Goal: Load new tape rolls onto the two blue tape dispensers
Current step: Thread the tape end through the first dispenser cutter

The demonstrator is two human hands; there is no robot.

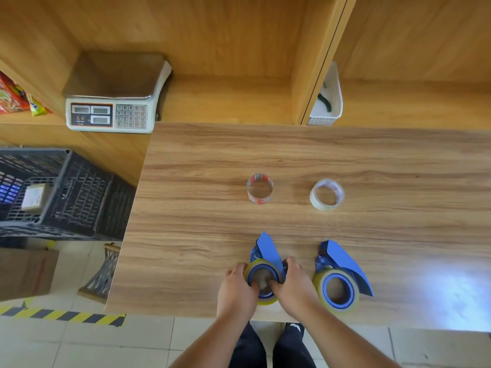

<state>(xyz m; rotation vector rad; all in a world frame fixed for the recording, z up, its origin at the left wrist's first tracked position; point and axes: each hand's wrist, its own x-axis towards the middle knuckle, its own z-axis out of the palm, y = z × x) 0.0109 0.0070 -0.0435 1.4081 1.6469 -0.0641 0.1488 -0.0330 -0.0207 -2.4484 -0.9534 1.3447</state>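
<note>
Two blue tape dispensers lie near the table's front edge. The left dispenser (267,252) carries a yellowish tape roll (261,264) on its hub. My left hand (236,290) and my right hand (296,284) grip that roll from both sides, thumbs reaching into its core. The right dispenser (345,261) also has a yellowish roll (320,285) around its blue hub and nobody touches it. Farther back on the table stand a near-empty clear roll with red print (260,188) and a whitish roll (326,194).
A weighing scale (114,102) sits on a shelf at the back left. A dark plastic crate (66,195) stands left of the wooden table (318,155). A white basket (329,102) rests in the cubby at the back right. My legs show below the table edge.
</note>
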